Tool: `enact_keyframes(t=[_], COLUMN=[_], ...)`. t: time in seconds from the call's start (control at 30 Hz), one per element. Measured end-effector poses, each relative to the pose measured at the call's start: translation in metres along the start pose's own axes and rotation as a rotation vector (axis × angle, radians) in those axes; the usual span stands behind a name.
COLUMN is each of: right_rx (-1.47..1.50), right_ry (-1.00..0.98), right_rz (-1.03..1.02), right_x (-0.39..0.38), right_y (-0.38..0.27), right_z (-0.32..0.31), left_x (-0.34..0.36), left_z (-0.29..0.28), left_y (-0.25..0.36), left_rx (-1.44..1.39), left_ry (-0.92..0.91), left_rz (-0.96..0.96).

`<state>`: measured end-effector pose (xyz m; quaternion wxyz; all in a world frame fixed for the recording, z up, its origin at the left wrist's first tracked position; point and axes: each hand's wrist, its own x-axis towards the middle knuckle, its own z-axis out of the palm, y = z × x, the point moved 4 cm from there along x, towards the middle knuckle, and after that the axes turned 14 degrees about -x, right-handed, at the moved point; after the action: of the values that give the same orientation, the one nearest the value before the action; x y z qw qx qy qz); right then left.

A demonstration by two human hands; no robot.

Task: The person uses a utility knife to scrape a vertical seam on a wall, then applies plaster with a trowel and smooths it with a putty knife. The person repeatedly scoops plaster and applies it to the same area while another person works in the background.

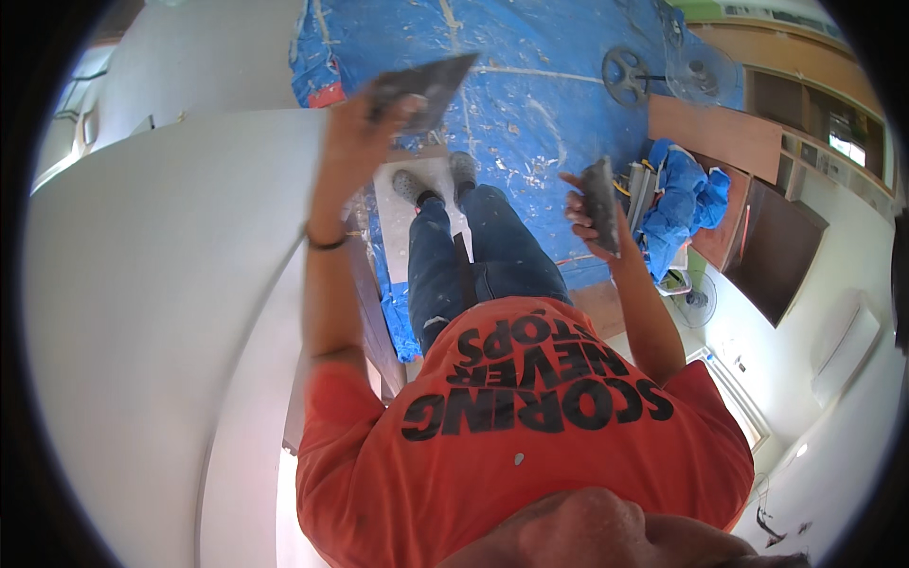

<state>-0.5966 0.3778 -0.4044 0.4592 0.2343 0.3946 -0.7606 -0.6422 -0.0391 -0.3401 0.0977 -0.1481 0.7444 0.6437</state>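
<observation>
My left hand (358,142) is raised beside the white wall, its fingers closed on a wide putty knife (434,87). The knife's dark, smeared blade points away to the right; the palm hides its handle. Lower and to the right, in front of my legs, my right hand (589,225) grips a second dark flat blade (599,201), which looks like another putty knife. That one is tilted, its broad face turned partly aside. The two blades are apart, and neither touches the wall.
White wall (123,284) fills the left side. My feet stand on a pale board (393,213) above a blue, spattered floor sheet (540,104). To the right are a fan (701,74), brown panels (715,128), a bundled blue sheet (680,194) and a smaller fan (696,298).
</observation>
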Motion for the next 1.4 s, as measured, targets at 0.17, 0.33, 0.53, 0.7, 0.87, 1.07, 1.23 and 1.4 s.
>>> enact_keyframes(t=[0.17, 0.33, 0.53, 0.7, 0.87, 1.07, 1.23, 1.4], right_rx=[-0.161, -0.426, -0.861, -1.459, -0.988, 0.065, 0.273, -0.099], right_ry=[0.19, 0.316, 0.75, 0.575, 0.783, 1.033, 0.951, 0.952], right_rz=[-0.104, -0.045, -0.15, -0.178, -0.112, -0.143, -0.402, -0.546], right_x=[-0.018, -0.012, -0.031, 0.064, 0.08, 0.061, 0.144, 0.233], right_y=[-0.037, -0.082, -0.143, -0.081, 0.096, 0.16, 0.011, -0.21], right_z=[-0.06, -0.122, -0.221, -0.461, -0.714, -0.828, -0.907, -0.825], left_x=[0.002, 0.13, 0.102, 0.092, 0.088, 0.03, 0.141, 0.42], left_z=[-0.054, -0.023, -0.046, 0.003, 0.107, 0.263, 0.404, 0.436], left_y=[-0.006, -0.285, -0.204, -0.184, -0.435, -0.623, -0.631, -0.587], left_rx=[-0.895, -0.412, 0.238, 0.073, 0.431, 0.307, 0.535, 1.16], left_ry=[-0.21, 0.088, 0.471, 0.755, 0.854, 1.185, 0.501, -0.371], left_rz=[0.518, 0.108, 0.244, 0.661, 0.28, -0.483, -0.684, -0.291])
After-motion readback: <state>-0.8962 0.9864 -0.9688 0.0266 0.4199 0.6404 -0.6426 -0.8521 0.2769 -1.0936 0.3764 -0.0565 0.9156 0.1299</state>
